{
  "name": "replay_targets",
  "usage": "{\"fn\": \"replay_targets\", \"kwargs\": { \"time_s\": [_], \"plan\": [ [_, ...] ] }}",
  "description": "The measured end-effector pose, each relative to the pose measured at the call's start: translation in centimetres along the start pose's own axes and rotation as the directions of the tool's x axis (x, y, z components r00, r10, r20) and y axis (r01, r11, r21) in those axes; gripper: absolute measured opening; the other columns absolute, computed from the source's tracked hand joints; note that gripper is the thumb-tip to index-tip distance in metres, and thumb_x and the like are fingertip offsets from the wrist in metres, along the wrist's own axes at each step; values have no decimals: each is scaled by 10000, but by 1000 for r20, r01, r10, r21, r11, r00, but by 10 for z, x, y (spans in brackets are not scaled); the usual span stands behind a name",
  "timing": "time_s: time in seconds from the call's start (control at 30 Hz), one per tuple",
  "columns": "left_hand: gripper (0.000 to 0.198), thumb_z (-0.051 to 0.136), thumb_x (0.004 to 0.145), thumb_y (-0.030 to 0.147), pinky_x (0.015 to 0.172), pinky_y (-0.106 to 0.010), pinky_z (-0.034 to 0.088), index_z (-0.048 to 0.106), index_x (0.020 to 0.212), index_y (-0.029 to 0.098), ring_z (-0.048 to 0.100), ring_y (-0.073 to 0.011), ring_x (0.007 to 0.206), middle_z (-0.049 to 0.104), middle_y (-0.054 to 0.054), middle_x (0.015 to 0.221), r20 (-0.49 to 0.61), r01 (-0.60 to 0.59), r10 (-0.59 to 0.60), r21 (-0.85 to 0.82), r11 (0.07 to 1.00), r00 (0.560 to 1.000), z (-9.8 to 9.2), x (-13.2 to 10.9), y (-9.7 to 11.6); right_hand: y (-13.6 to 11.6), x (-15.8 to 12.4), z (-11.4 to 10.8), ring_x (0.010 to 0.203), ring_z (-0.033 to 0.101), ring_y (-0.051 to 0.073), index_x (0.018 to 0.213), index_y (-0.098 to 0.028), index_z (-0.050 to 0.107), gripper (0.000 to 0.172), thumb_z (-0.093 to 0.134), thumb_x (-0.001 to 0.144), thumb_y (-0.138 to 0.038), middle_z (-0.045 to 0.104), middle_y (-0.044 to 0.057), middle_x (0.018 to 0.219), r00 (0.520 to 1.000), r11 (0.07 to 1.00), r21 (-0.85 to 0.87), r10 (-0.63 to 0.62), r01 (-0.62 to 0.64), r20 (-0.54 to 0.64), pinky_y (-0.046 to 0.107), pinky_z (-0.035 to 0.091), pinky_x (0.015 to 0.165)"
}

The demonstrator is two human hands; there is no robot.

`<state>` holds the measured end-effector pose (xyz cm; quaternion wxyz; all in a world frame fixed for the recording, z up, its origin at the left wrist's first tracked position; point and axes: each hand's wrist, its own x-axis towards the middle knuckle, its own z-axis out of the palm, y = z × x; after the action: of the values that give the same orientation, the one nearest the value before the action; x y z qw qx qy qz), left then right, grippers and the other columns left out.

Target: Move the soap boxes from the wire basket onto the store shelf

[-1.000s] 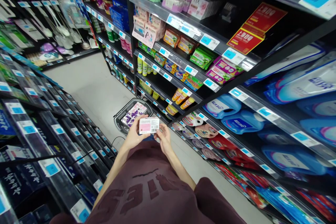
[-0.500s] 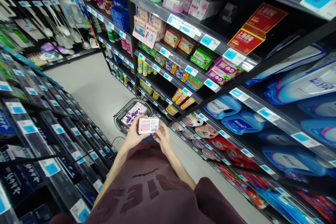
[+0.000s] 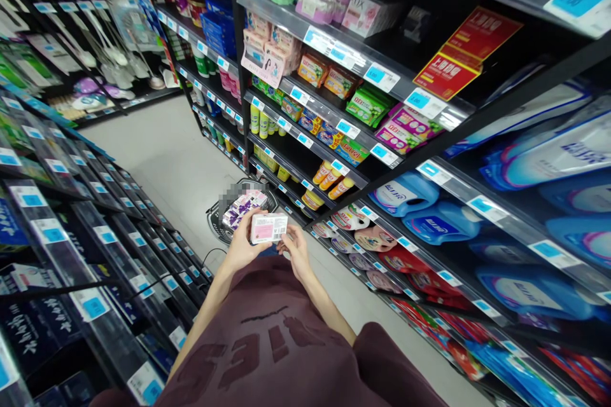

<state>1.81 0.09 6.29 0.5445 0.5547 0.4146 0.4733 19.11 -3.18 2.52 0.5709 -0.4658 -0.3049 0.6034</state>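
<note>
Between my two hands, in front of my dark maroon top, is a small white and pink soap box. Its printed back with a barcode faces me. My left hand grips the box's left end, thumb along the lower edge. At the lower right corner, the fingers of my right hand are curled and hold the box too. Just beyond them, on the floor, stands a dark shopping basket with several purple, white and pink packs inside. Part of the basket is pixelated.
Shelves on the right carry bar soaps, yellow tubes and blue detergent bottles. Close on my left runs another shelf rack with price tags. The grey aisle floor leads to a display of hanging brushes.
The soap box has tilted very slightly in my hands and shifted a touch left. My hands, the basket and the shelves are otherwise nearly unchanged.
</note>
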Motion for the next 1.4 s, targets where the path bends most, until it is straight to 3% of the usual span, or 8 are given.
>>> {"fn": "replay_targets", "kwargs": {
  "time_s": [0.17, 0.4, 0.5, 0.63, 0.7, 0.9, 1.13, 1.4],
  "plan": [
    [890, 882, 673, 267, 1141, -465, 434, 420, 1433, 249, 563, -306, 1336, 575, -139, 1434, -32, -28, 31, 80, 996, 999, 1, 1, 3, -2, 1, 1, 774, 665, 151, 1171, -234, 687, 424, 768, 812, -443, 717, 51, 1050, 999, 999, -22, 42, -41, 15, 233, 547, 576],
    [708, 861, 658, 223, 1096, -487, 467, 569, 1304, 241, 604, -299, 1229, 626, -99, 1311, -19, -143, 161, 366, 919, 987, 9, 2, 13, 0, -3, 0, 932, 664, 209, 1364, -272, 610, 622, 703, 837, -591, 684, 71, 1224, 960, 1000, -5, 31, -31, 278, 323, 556, 780],
    [672, 818, 685, 194, 1087, -498, 476, 582, 1313, 235, 577, -312, 1252, 579, -117, 1318, 20, -230, 244, 411, 882, 970, 11, 2, 11, 3, -4, -1, 1037, 651, 238, 1367, -284, 612, 685, 767, 777, -597, 641, 70, 1324, 961, 1000, -5, 9, -8, 275, 359, 540, 880],
    [702, 786, 701, 181, 1076, -472, 496, 579, 1369, 243, 541, -315, 1283, 501, -117, 1313, 74, -239, 232, 473, 848, 970, 11, 0, 8, 1, -5, 2, 1246, 573, 272, 1372, -278, 609, 672, 792, 775, -527, 610, 61, 1414, 963, 999, 43, 8, -20, 271, 393, 452, 1057],
    [737, 795, 698, 182, 1065, -450, 509, 570, 1396, 251, 539, -307, 1278, 484, -109, 1300, 89, -236, 221, 497, 835, 971, 11, -1, 7, 1, -6, 4, 1226, 586, 275, 1347, -261, 628, 629, 782, 782, -489, 649, 64, 1369, 963, 990, 103, 64, -94, 263, 383, 463, 1025],
    [773, 793, 726, 176, 1112, -482, 474, 512, 1439, 267, 525, -302, 1313, 514, -110, 1363, 68, -249, 248, 490, 835, 966, 13, 0, 5, -2, -6, 7, 836, 635, 210, 1132, -198, 727, 409, 616, 846, -470, 761, 63, 1066, 950, 874, 397, 197, -282, 242, 306, 493, 726],
    [722, 834, 735, 250, 1111, -524, 475, 534, 1391, 271, 573, -303, 1277, 582, -103, 1367, 22, -228, 244, 437, 870, 970, 8, 3, 0, -28, -4, 7, 862, 637, 238, 1161, -199, 697, 528, 437, 914, -586, 751, 108, 1129, 905, 702, 573, 291, -423, 311, 372, 504, 755],
    [702, 838, 749, 280, 1003, -477, 559, 536, 1384, 276, 634, -276, 1179, 617, -99, 1334, 19, -242, 256, 399, 884, 967, 8, 4, 3, -28, -1, 6, 796, 614, 217, 1159, -185, 698, 608, 403, 920, -660, 742, 126, 1162, 875, 632, 607, 317, -482, 365, 359, 483, 733]
  ]
}}
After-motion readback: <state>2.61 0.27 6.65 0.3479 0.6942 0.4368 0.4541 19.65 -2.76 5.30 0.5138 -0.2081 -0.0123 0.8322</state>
